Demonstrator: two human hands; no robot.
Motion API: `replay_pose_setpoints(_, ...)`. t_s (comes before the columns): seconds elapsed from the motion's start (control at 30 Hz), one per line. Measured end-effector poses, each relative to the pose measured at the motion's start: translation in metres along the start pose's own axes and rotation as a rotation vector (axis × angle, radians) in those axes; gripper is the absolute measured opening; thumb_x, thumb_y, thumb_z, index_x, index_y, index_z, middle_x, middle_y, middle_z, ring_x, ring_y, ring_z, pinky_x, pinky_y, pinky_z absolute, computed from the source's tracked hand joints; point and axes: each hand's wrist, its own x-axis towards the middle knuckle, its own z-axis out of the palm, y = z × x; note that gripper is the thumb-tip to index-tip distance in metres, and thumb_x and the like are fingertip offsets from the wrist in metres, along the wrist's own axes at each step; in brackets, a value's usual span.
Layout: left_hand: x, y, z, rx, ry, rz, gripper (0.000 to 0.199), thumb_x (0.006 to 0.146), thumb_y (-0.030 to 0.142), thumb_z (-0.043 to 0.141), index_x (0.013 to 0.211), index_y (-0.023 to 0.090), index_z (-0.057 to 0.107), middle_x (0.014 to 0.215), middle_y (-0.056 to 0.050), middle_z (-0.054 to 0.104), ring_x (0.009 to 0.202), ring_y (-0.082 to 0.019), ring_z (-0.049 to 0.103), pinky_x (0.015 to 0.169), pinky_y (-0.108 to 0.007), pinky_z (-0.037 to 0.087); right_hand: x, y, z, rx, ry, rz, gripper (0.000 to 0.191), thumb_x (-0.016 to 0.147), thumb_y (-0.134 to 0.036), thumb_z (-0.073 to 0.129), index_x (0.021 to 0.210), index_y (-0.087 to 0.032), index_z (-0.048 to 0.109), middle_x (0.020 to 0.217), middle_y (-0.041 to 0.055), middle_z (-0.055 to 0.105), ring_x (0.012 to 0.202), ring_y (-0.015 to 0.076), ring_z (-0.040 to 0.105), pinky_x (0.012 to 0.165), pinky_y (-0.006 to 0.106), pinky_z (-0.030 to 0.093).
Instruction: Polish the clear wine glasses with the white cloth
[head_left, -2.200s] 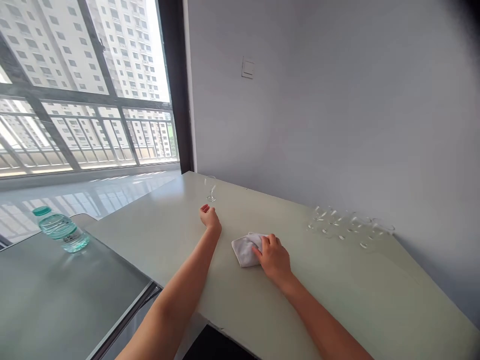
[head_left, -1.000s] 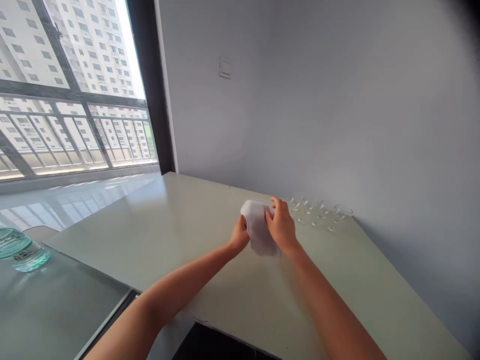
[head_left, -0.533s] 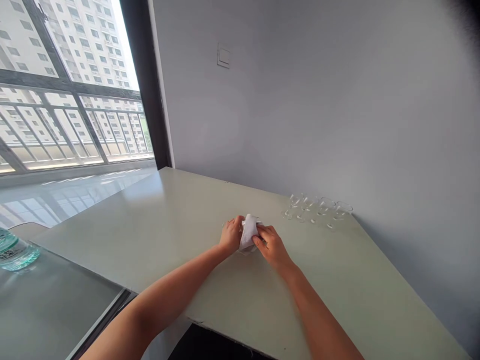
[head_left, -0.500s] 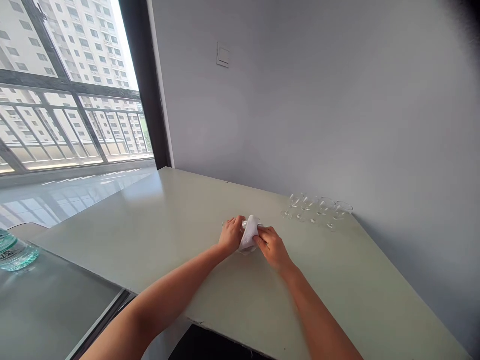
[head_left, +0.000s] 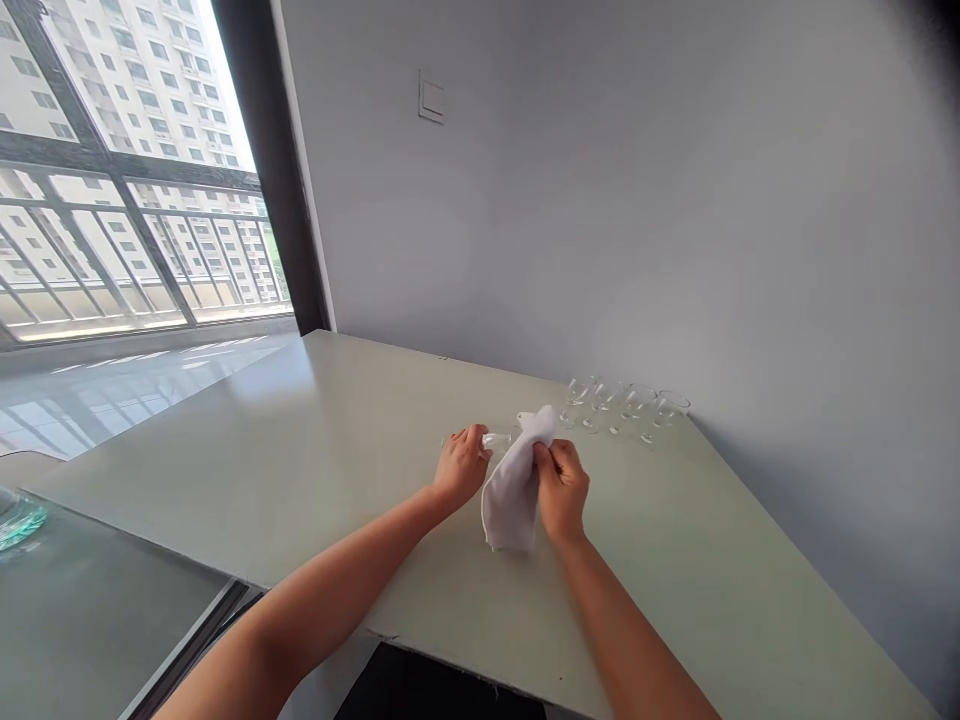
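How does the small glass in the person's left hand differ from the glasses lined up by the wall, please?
The held glass lies sideways, above the table; the row of glasses stands upright on it. The held glass is gripped by the left hand and meets the white cloth that the right hand holds; the row of glasses goes untouched. All are clear and small.

A pale green bench ran along the grey wall, its top smooth and glossy. A row of small clear glasses stood on it close to the wall. Beside the bench's near left edge, a lower glass-topped table adjoined it.
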Motion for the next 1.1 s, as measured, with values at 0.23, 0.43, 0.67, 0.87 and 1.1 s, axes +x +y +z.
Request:
replay_pose_setpoints(0.23, 0.003, -0.008, -0.006, 0.125, 0.044, 0.042, 0.027, 0.077, 0.01, 0.042, 0.102, 0.019, 0.046, 0.088, -0.005, 0.06, 0.089, -0.02, 0.053, 0.079, -0.032, 0.035, -0.003, -0.017, -0.003, -0.025, -0.537, 0.027, 0.029, 0.08, -0.034, 0.049, 0.105, -0.021, 0.057, 0.084, 0.0049, 0.06, 0.082, 0.0196, 0.053, 0.068, 0.03, 0.047)
replay_pose_setpoints(0.43, -0.001, -0.008, -0.006, 0.186, 0.028, 0.339, 0.029, 0.071, 0.008, 0.046, 0.099, 0.017, 0.048, 0.087, -0.005, 0.059, 0.082, -0.019, 0.053, 0.075, -0.032, 0.037, -0.002, -0.011, -0.008, 0.396, -0.98, 0.397, 0.038, 0.071, -0.041, 0.062, 0.101, -0.018, 0.057, 0.08, 0.004, 0.062, 0.072, 0.0186, 0.06, 0.049, 0.026, 0.049)
replay_pose_setpoints(0.67, 0.001, -0.006, -0.015, 0.344, 0.144, 0.572, 0.033, 0.081, 0.012, 0.041, 0.113, 0.018, 0.045, 0.087, -0.006, 0.06, 0.084, -0.018, 0.053, 0.089, -0.039, 0.035, -0.007, 0.003, 0.008, 0.65, -0.649, 0.641, 0.032, 0.072, -0.046, 0.062, 0.081, -0.015, 0.062, 0.056, 0.0019, 0.062, 0.052, 0.0161, 0.06, 0.046, 0.026, 0.047)
replay_pose_setpoints(0.87, 0.007, 0.001, -0.033, 0.39, -0.022, 0.611, 0.042, 0.085, 0.017, 0.041, 0.126, 0.021, 0.039, 0.079, -0.003, 0.061, 0.073, -0.015, 0.057, 0.078, -0.033, 0.039, 0.006, 0.005, -0.011, 0.748, -0.727, 0.614, 0.031, 0.074, -0.044, 0.061, 0.081, -0.014, 0.063, 0.059, 0.0025, 0.064, 0.052, 0.016, 0.061, 0.055, 0.029, 0.049)
replay_pose_setpoints(1.1, 0.023, 0.01, -0.08, -0.124, -1.021, 0.225, 0.034, 0.077, 0.05, 0.05, 0.094, 0.021, 0.058, 0.061, 0.003, 0.057, 0.054, -0.012, 0.052, 0.055, -0.023, 0.039, 0.011, -0.001, -0.033, 0.551, -1.156, 0.431, 0.027, 0.074, -0.037, 0.062, 0.077, -0.01, 0.065, 0.066, 0.008, 0.068, 0.066, 0.0204, 0.064, 0.073, 0.037, 0.047)
